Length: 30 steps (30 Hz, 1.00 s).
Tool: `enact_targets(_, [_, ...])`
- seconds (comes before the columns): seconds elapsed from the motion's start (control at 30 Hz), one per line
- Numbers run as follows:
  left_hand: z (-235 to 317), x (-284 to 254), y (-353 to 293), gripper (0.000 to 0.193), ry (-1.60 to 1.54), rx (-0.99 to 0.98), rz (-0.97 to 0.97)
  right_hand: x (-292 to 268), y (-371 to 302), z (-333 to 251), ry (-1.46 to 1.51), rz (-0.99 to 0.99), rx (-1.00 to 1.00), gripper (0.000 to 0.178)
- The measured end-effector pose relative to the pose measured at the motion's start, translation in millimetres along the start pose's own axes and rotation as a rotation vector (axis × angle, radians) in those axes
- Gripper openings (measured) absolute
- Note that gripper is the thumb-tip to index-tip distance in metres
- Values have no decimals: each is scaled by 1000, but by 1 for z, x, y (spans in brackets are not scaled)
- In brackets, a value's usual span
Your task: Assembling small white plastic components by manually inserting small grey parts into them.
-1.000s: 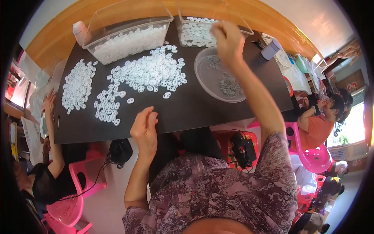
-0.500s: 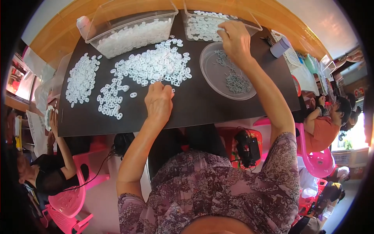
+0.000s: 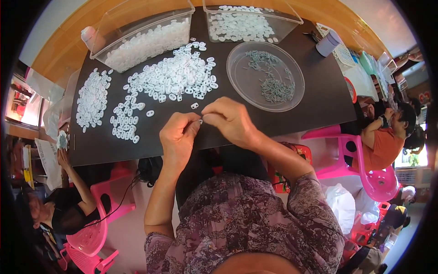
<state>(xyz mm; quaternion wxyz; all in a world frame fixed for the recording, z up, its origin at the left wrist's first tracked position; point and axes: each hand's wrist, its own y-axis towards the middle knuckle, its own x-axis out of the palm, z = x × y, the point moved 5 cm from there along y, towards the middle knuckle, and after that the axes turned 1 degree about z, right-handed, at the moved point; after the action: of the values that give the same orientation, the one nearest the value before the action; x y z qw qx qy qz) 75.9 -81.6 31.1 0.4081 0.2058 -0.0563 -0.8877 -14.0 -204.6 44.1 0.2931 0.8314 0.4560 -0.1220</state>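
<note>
My left hand [image 3: 177,139] is closed in a pinch near the table's front edge, with a small white two-holed plastic piece [image 3: 200,121] at its fingertips. Right beside it, my right hand [image 3: 232,122] is closed too, thumb and fingers meeting at that piece; whatever it holds is too small to make out. One loose white piece [image 3: 195,105] lies just beyond the hands. Farther off is a big heap of like white pieces [image 3: 175,75]. To the right stands a round clear tray [image 3: 237,89] holding many small grey screws [image 3: 277,90].
More white pieces lie in a smaller pile [image 3: 92,98] and a loose cluster [image 3: 124,121] at left. Two clear bins [image 3: 150,44] [image 3: 242,28] stand along the back. A lidded cup [image 3: 327,44] is at far right. Other people sit on both sides.
My right hand has come back from above the far right bin to my left hand. My left hand has drawn nearer to the table's front edge, away from the heap.
</note>
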Motion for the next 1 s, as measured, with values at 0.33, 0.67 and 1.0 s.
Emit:
enact_targets(0.33, [-13, -2, -17, 19, -589, -228, 103, 23, -18, 7, 462, -72, 355, 12])
enact_targets(0.67, [-9, -10, -34, 15, -720, -138, 199, 36, -26, -7, 699, 12, 502, 16])
enact_targets(1.0, [24, -16, -48, 30, 439, 689, 319, 41, -28, -17, 630, -12, 455, 16])
